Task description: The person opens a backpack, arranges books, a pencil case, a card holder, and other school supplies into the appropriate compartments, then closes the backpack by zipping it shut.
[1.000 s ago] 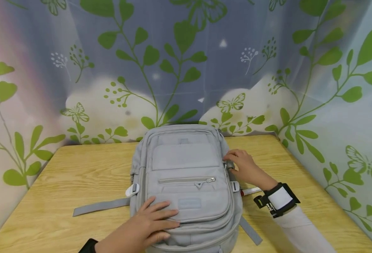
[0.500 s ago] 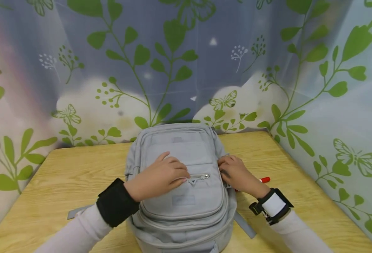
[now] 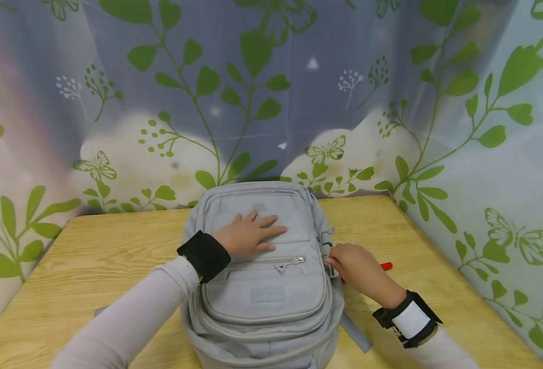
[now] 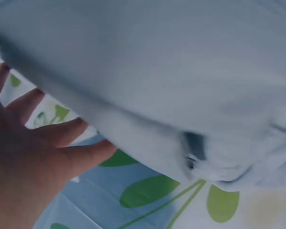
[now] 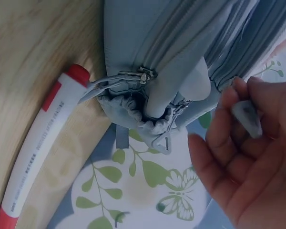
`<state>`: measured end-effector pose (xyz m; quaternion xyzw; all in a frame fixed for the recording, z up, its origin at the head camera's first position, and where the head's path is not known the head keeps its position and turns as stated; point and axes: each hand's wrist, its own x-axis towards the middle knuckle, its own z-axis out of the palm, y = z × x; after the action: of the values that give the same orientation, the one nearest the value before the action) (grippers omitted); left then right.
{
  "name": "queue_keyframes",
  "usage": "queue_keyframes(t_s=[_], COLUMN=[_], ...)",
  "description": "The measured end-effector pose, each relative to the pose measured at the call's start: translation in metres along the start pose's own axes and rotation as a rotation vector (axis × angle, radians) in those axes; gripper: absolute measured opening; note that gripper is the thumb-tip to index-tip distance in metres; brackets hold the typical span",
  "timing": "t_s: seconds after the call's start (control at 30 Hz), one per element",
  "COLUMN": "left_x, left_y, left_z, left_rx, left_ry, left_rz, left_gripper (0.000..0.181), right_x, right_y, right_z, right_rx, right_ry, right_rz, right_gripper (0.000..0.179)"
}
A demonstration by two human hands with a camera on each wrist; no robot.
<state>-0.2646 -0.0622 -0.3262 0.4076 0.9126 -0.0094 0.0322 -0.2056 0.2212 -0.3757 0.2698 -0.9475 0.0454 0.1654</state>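
A light grey backpack (image 3: 267,307) lies front side up on the table, its front pocket zipper (image 3: 267,261) closed. My left hand (image 3: 248,234) rests on the upper front of it with fingers spread; the left wrist view shows those fingertips at the bag's grey fabric (image 4: 133,62). At the bag's right side, my right hand (image 3: 356,269) pinches a zipper pull (image 5: 248,118), a grey triangular tab that shows between the curled fingers in the right wrist view. Other zipper sliders (image 5: 144,76) sit beside the gathered side pocket (image 5: 128,112).
A white marker with red ends (image 5: 43,143) lies on the wooden table (image 3: 128,246), right of the bag. Grey straps (image 3: 355,333) stick out at the bag's sides. Behind and to the right hangs a leaf-patterned curtain (image 3: 184,128).
My left hand has moved from the bag's lower front up to its upper front and spread its fingers. My right hand has come down along the right side, nearer to me.
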Motion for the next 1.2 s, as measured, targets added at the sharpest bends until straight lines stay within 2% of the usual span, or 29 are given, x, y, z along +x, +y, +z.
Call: queue_keyframes(t_s=[0.13,0.27,0.33,0.43,0.53,0.73,0.93,1.2], left_x=[0.003,0.006,0.008,0.008,0.008,0.006,0.006,0.004], left_y=[0.000,0.001,0.002,0.005,0.007,0.009,0.009,0.009], left_z=[0.001,-0.003,-0.005,-0.006,-0.006,-0.005,0.000,0.004], left_rx=[-0.006,0.014,0.017,0.012,0.008,-0.004,0.017,0.002], left_ry=[-0.028,-0.030,-0.044,-0.063,-0.073,-0.044,-0.026,-0.019], left_rz=[-0.021,-0.024,-0.029,-0.040,-0.058,-0.075,-0.075,-0.096], left_gripper=[0.055,0.055,0.055,0.055,0.054,0.053,0.052,0.051], right_x=[-0.010,-0.020,-0.025,-0.036,-0.046,-0.055,-0.047,-0.025], right_y=[-0.007,-0.014,-0.017,-0.021,-0.027,-0.048,-0.074,-0.109], right_z=[-0.006,-0.016,-0.022,-0.032,-0.039,-0.048,-0.049,-0.052], right_rx=[-0.018,-0.012,0.035,0.161,0.297,0.431,0.429,0.280], right_ry=[-0.020,-0.018,-0.055,-0.160,-0.239,-0.272,-0.326,-0.454], right_rz=[0.054,0.037,0.024,-0.004,-0.073,-0.210,-0.287,-0.344], right_gripper=[0.017,0.020,0.022,0.027,0.027,0.027,0.029,0.029])
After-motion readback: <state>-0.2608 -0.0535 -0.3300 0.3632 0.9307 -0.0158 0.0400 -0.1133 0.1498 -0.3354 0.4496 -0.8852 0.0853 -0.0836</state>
